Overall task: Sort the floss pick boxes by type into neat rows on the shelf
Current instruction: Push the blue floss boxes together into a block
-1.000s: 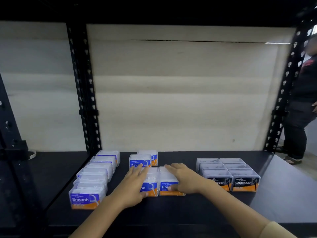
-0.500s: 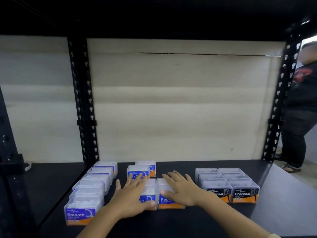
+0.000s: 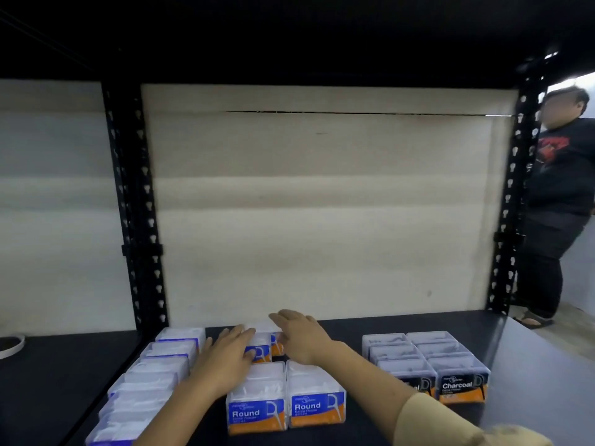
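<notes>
— Where are the hands?
— Both are just behind the front Round boxes (image 3: pixel 317 394). The left hand (image 3: pixel 225 362) lies flat with straight fingers on the rear Round boxes (image 3: pixel 262 347). The right hand (image 3: pixel 302 339) rests on that same pair with its fingers stretched out. Neither one grips anything.
— How do the front Round boxes stand?
— Side by side and touching, blue labels facing forward, on the black shelf (image 3: pixel 347 336).
— And the other kinds?
— Left of the front Round boxes, a single row of clear-lidded boxes (image 3: pixel 161 365) runs from front to back, its labels mostly out of view. Right of them, well apart, the Charcoal boxes (image 3: pixel 457 378) sit in two touching rows.
— Anything else?
— Far to the right of the front Round boxes, past a black post (image 3: pixel 508 204), a person in dark clothes (image 3: pixel 560 194) stands on the floor
</notes>
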Action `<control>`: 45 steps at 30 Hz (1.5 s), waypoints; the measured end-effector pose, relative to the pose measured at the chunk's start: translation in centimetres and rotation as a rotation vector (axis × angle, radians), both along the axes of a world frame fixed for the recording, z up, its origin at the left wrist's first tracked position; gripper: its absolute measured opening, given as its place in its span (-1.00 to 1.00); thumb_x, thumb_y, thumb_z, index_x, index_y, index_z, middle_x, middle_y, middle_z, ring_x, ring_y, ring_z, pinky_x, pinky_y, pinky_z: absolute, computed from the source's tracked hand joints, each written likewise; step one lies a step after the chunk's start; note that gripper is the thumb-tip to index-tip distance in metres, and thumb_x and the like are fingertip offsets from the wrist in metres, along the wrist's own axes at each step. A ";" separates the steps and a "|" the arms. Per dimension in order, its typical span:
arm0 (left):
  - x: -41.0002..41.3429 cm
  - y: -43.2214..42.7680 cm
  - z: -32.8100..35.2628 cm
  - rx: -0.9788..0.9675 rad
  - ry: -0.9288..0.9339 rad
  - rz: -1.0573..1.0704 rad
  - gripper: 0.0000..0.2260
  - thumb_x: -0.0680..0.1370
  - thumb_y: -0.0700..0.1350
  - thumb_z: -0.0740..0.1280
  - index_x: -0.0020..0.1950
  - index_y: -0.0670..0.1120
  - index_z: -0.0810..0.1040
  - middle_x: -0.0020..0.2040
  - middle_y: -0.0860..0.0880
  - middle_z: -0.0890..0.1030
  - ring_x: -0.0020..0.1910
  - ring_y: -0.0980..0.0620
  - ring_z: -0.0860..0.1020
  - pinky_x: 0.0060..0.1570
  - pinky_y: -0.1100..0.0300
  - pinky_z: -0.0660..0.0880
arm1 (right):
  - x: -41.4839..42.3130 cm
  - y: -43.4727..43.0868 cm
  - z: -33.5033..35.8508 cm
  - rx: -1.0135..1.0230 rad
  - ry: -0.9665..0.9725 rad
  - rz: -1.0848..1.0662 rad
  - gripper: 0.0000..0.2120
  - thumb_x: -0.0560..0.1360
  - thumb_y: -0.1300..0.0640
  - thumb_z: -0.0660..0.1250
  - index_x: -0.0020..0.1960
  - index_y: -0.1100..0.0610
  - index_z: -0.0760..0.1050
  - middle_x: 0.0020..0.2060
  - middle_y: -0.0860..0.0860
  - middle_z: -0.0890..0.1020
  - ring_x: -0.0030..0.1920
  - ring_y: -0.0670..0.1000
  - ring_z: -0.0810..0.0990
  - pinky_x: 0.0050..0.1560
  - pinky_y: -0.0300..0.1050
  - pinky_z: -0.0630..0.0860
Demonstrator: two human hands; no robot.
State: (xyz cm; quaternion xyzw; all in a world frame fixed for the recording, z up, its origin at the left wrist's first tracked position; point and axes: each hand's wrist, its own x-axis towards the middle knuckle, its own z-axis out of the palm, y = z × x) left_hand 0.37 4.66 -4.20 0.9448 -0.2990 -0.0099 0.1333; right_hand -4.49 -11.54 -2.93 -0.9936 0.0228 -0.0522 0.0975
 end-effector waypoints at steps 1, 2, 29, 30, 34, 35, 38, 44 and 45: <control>0.3 -0.1 -0.1 0.005 -0.007 -0.004 -0.53 0.64 0.02 0.08 0.54 0.10 0.07 0.58 0.06 0.05 0.56 0.01 0.03 0.51 -0.03 -0.04 | 0.6 0.1 -0.1 -0.003 0.001 0.005 -0.48 0.59 0.13 0.10 0.51 0.09 0.07 0.50 0.09 0.17 0.50 0.11 0.13 0.48 0.09 0.09; 0.6 -0.2 -0.1 0.010 -0.015 -0.009 -0.54 0.64 0.01 0.08 0.54 0.10 0.08 0.58 0.06 0.06 0.56 0.01 0.03 0.51 -0.02 -0.03 | 1.1 0.2 -0.2 -0.004 0.005 0.008 -0.47 0.58 0.15 0.11 0.51 0.08 0.06 0.51 0.09 0.16 0.50 0.11 0.12 0.48 0.09 0.09; 2.3 -0.7 0.2 -0.020 -0.018 -0.014 -0.49 0.53 -0.29 0.23 0.40 0.13 0.39 0.38 -0.02 0.47 0.27 0.00 0.50 0.19 0.10 0.51 | 1.6 -4.3 -0.6 0.037 0.009 -0.061 -0.53 0.47 0.22 0.35 0.35 -0.02 0.41 0.33 0.04 0.49 0.32 0.06 0.44 0.26 -0.01 0.47; 2.3 -0.7 0.2 -0.017 -0.021 -0.012 -0.50 0.53 -0.30 0.24 0.39 0.13 0.40 0.37 -0.02 0.47 0.26 0.00 0.51 0.19 0.10 0.51 | 1.3 -4.6 -0.5 0.042 0.013 -0.057 -0.54 0.47 0.23 0.35 0.34 -0.02 0.42 0.33 0.04 0.49 0.31 0.05 0.44 0.26 -0.01 0.47; 2.1 -1.1 0.3 -0.021 -0.006 0.001 -0.52 0.53 -0.29 0.26 0.38 0.12 0.41 0.38 -0.02 0.46 0.26 0.00 0.50 0.17 0.16 0.51 | 0.2 -5.5 -0.4 0.035 0.034 -0.019 -0.56 0.46 0.25 0.35 0.30 0.00 0.45 0.34 0.02 0.48 0.32 0.05 0.43 0.29 0.00 0.44; 2.0 -1.3 0.4 -0.023 -0.002 -0.001 -0.52 0.54 -0.30 0.25 0.38 0.11 0.42 0.38 -0.02 0.46 0.27 0.00 0.49 0.17 0.16 0.50 | -0.1 -5.6 -0.3 0.025 0.042 -0.005 -0.55 0.45 0.27 0.35 0.30 0.00 0.45 0.34 0.02 0.47 0.33 0.05 0.42 0.30 0.00 0.43; 1.6 -1.7 0.7 -0.019 0.005 -0.023 -0.55 0.55 -0.30 0.22 0.36 0.10 0.45 0.39 -0.03 0.45 0.28 -0.02 0.48 0.20 0.16 0.47 | -0.9 -5.7 -0.1 0.027 0.077 0.033 -0.55 0.44 0.29 0.36 0.29 0.02 0.45 0.35 0.01 0.45 0.34 0.05 0.40 0.31 -0.01 0.42; 0.5 -2.3 1.4 0.032 -0.001 -0.077 -0.60 0.57 -0.27 0.20 0.34 0.07 0.47 0.39 -0.02 0.45 0.28 -0.02 0.47 0.25 0.15 0.44 | -2.3 -5.3 0.9 0.022 0.141 0.085 -0.56 0.45 0.34 0.29 0.29 0.06 0.45 0.35 0.03 0.46 0.34 0.07 0.40 0.32 -0.02 0.38; 0.4 -2.3 1.5 0.039 -0.005 -0.081 -0.61 0.57 -0.26 0.20 0.34 0.07 0.48 0.38 -0.01 0.46 0.27 -0.02 0.48 0.25 0.15 0.44 | -2.5 -5.3 1.0 0.023 0.147 0.089 -0.56 0.45 0.35 0.28 0.28 0.06 0.45 0.34 0.03 0.46 0.33 0.07 0.41 0.31 -0.03 0.38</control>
